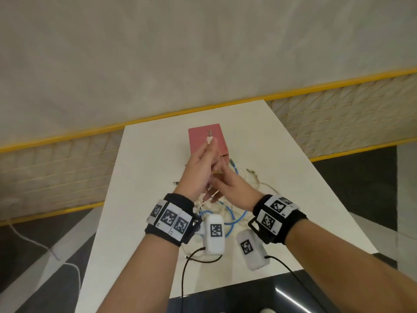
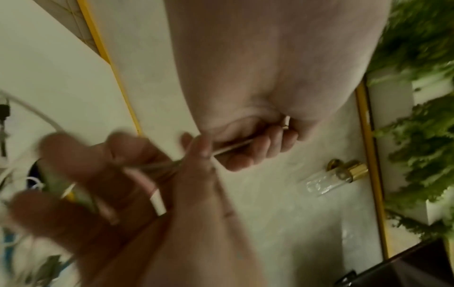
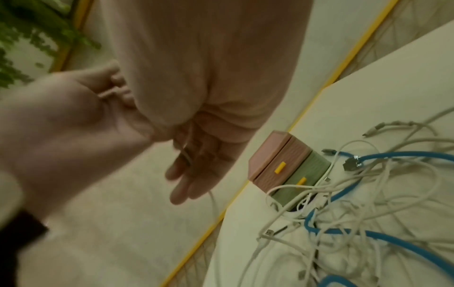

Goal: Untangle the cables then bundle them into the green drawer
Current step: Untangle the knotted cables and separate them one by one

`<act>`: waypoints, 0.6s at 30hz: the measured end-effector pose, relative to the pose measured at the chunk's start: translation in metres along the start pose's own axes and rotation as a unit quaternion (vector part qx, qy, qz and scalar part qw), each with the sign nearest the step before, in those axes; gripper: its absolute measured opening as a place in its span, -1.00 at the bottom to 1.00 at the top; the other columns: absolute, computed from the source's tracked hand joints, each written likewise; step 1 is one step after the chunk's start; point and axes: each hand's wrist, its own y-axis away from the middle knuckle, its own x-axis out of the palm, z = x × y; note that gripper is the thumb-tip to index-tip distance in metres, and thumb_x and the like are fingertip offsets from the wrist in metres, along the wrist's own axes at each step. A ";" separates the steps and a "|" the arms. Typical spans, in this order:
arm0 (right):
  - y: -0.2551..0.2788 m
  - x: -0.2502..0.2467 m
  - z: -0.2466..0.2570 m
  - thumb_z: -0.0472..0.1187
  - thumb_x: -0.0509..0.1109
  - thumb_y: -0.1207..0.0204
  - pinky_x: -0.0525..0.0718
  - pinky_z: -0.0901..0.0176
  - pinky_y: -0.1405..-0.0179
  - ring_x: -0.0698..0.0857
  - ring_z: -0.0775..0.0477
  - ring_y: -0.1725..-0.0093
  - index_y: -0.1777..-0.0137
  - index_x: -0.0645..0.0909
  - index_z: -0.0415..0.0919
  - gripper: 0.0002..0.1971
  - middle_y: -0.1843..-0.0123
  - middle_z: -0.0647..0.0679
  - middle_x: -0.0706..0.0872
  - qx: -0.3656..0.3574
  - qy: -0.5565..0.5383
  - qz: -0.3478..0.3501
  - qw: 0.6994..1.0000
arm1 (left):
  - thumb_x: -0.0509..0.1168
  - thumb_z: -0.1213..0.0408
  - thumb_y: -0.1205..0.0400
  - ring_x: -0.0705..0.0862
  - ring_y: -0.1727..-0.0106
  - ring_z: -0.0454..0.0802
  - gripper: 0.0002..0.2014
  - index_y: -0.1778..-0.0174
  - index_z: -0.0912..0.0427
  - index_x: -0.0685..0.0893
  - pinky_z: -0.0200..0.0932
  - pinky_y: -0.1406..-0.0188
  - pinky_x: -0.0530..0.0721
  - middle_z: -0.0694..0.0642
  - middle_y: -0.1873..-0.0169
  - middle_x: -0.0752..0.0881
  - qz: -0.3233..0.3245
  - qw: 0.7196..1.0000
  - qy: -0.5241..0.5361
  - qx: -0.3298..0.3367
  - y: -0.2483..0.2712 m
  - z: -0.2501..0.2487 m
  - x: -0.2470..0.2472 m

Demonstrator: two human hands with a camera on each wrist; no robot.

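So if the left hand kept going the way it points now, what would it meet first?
The left hand holds a white cable's USB plug pointing away toward the pink drawer box. Straight on, it would probably meet that box first, unless the hand is high enough to clear it; depth is unclear.

White and blue cables (image 3: 368, 203) lie tangled beside the shut green drawer (image 3: 304, 182).

White table (image 1: 282, 177), pale wall (image 1: 158, 53), yellow trim (image 1: 338, 83), greenery (image 2: 422, 136).
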 end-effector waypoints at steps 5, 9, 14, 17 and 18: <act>0.005 0.003 -0.030 -0.14 0.02 -0.76 0.71 -0.06 0.34 0.78 -0.09 0.26 0.16 0.44 -0.17 -0.71 0.27 -0.08 0.54 0.034 0.124 0.071 0.989 | 0.15 0.16 -0.78 0.15 0.62 -0.16 -0.61 0.40 0.10 0.53 -0.28 0.60 0.16 -0.12 0.64 0.29 -0.089 0.987 0.117 0.064 0.010 -0.038 -0.037; 0.009 -0.006 -0.042 -0.04 0.02 -0.75 0.62 0.13 0.57 0.82 -0.30 0.24 0.23 0.38 -0.13 -0.68 0.32 -0.16 0.48 0.084 0.111 0.058 0.989 | 0.18 0.22 -0.78 0.17 0.65 -0.08 -0.77 -0.02 0.10 0.77 -0.09 0.63 0.36 -0.05 0.72 0.32 -0.079 0.992 -0.031 0.097 0.024 -0.050 -0.060; -0.004 -0.012 -0.010 -0.03 0.10 -0.73 0.60 0.13 0.65 0.77 -0.31 0.47 0.21 0.52 0.08 -0.72 0.36 0.02 0.44 0.035 0.131 0.009 0.991 | 0.05 -0.06 -0.78 0.51 0.62 -0.18 -0.66 -0.33 -0.01 0.56 -0.29 0.52 0.46 0.02 0.52 0.67 0.106 0.923 -0.358 -0.094 0.031 -0.001 -0.043; -0.011 -0.017 0.005 -0.06 0.09 -0.73 0.59 0.13 0.67 0.73 -0.28 0.54 0.19 0.54 0.13 -0.71 0.31 0.02 0.54 0.000 0.126 0.005 0.992 | 0.02 -0.02 -0.80 0.59 0.61 0.08 -0.67 -0.04 0.12 0.56 -0.21 0.49 0.53 0.10 0.48 0.74 0.095 0.939 -0.304 -0.128 0.032 0.009 -0.040; -0.012 -0.019 0.006 -0.07 0.07 -0.74 0.59 0.13 0.67 0.73 -0.28 0.54 0.18 0.53 0.03 -0.72 0.29 -0.01 0.52 0.001 0.112 0.008 0.994 | 0.02 0.00 -0.80 0.60 0.63 0.07 -0.68 -0.03 0.13 0.57 -0.23 0.49 0.55 0.09 0.48 0.75 0.050 0.954 -0.277 -0.102 0.030 0.005 -0.042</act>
